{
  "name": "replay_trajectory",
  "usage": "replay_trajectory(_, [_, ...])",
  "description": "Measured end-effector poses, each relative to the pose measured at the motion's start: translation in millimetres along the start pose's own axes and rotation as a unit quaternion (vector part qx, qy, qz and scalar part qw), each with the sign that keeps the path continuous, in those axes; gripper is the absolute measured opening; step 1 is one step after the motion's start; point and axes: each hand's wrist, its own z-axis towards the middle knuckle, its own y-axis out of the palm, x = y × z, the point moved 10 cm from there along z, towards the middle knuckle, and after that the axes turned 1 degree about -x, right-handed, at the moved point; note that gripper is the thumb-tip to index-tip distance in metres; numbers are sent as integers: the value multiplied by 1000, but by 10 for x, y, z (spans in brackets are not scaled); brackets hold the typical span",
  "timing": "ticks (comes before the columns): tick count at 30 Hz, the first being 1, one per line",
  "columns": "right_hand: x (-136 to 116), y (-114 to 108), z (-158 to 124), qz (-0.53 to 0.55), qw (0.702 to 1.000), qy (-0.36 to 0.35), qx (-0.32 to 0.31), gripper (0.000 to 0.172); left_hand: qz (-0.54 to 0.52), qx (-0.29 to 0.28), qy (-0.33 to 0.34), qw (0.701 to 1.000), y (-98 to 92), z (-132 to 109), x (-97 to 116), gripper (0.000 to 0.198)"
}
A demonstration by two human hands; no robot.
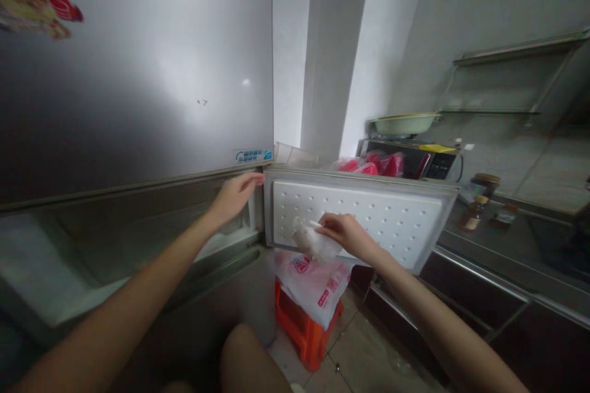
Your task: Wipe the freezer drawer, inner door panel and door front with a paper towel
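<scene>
Frosted packet (312, 241), white and lumpy in clear wrap, sits in my right hand (348, 234). The fingers are closed over its upper end and the rest hangs free. It is out in the air, just in front of the dimpled inner face of the freezer door (391, 221), which is swung wide to the right. I cannot tell whether the packet touches that face.

My left hand (235, 195) holds nothing. Its fingers are loosely spread and rest at the top corner of the freezer compartment (216, 244), right under the lower edge of the upper door (138, 86).

As I judge it, the step in hand is handling one packet at the open freezer, with the left hand steadying at the frame. Any move from here calls for a firm pinch, since frosted wrap slips, and a path clear of the door's edge.

Below the packet a printed plastic bag (316, 285) lies over an orange stool (302, 331). Beyond the door stand a microwave (433, 164) with red bags (380, 164) beside it, and jars (477, 209) on the counter (507, 258).
</scene>
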Motion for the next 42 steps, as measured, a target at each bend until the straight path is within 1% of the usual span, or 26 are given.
replay_trajectory(2, [-91,243,69,24,999,-12,-22,17,-40,-54,-20,998,184,-337,39,37])
replay_trajectory(4, [-218,521,124,22,998,-32,-51,17,-45,-105,-34,993,413,-669,66,37])
replay_trajectory(6, [-392,807,155,12,994,-65,-88,17,-47,-146,-43,987,634,-951,48,41])
replay_trajectory(8, [-601,1060,155,4,986,-109,-126,19,-35,-174,-47,983,807,-1157,-12,50])
replay_trajectory(11, [-836,1333,129,-24,974,-148,-172,20,-27,-190,-61,979,956,-1328,-142,59])
replay_trajectory(13, [-873,1452,119,-61,970,-136,-191,19,-44,-187,-76,978,1005,-1378,-213,59])
replay_trajectory(16, [-863,1542,85,-108,969,-116,-191,19,-76,-176,-95,977,1058,-1424,-293,48])
replay_trajectory(20, [-784,1588,-63,-131,972,-80,-179,23,-72,-169,-130,974,1161,-1521,-450,25])
replay_trajectory(23, [-694,1535,-243,-114,979,-67,-155,27,-67,-180,-160,968,1274,-1632,-574,21])
replay_trajectory(25, [-591,1337,-356,-81,989,-69,-98,28,-75,-198,-179,961,1364,-1724,-646,21])
replay_trajectory(26, [-498,1162,-410,-57,995,-64,-57,28,-80,-204,-188,957,1402,-1774,-686,21])
replay_trajectory(27, [-372,930,-469,-31,998,-53,-4,29,-85,-208,-198,954,1432,-1826,-731,23])
replay_trajectory(28, [-201,641,-541,-4,998,-31,58,29,-94,-207,-209,951,1455,-1880,-784,26])
replay_trajectory(29, [-21,312,-634,19,992,-14,123,30,-107,-202,-221,948,1473,-1937,-843,29])
replay_trajectory(30, [199,-66,-758,30,979,16,202,30,-125,-197,-235,944,1491,-1997,-906,33])
replay_trajectory(31, [449,-457,-917,39,957,56,281,29,-146,-190,-249,938,1511,-2063,-974,36])
replay_trajectory(32, [684,-840,-1099,44,929,86,358,28,-167,-186,-266,931,1536,-2133,-1042,39])
replay_trajectory(33, [906,-1209,-1306,56,891,103,439,29,-189,-182,-283,922,1565,-2205,-1106,42])
replay_trajectory(34, [1100,-1548,-1532,67,844,100,523,30,-212,-182,-300,912,1605,-2278,-1160,44])
replay_trajectory(35, [1278,-1829,-1748,64,795,95,596,31,-234,-179,-314,903,1641,-2345,-1201,47])
replay_trajectory(36, [1450,-2041,-1910,51,757,97,644,32,-255,-170,-325,895,1668,-2400,-1233,48])
replay_trajectory(37, [1631,-2189,-2000,47,736,104,668,34,-275,-159,-335,887,1689,-2450,-1256,49])
replay_trajectory(38, [1839,-2279,-2018,58,733,123,667,37,-295,-146,-345,879,1705,-2494,-1271,50])
replay_trajectory(39, [2076,-2307,-2003,83,735,163,653,42,-312,-131,-354,872,1710,-2534,-1282,50])
replay_trajectory(40, [2284,-2287,-1948,103,747,201,625,45,-325,-112,-364,866,1699,-2575,-1295,50])
replay_trajectory(42, [2576,-2161,-1840,131,766,254,575,49,-342,-69,-387,853,1633,-2664,-1316,52])
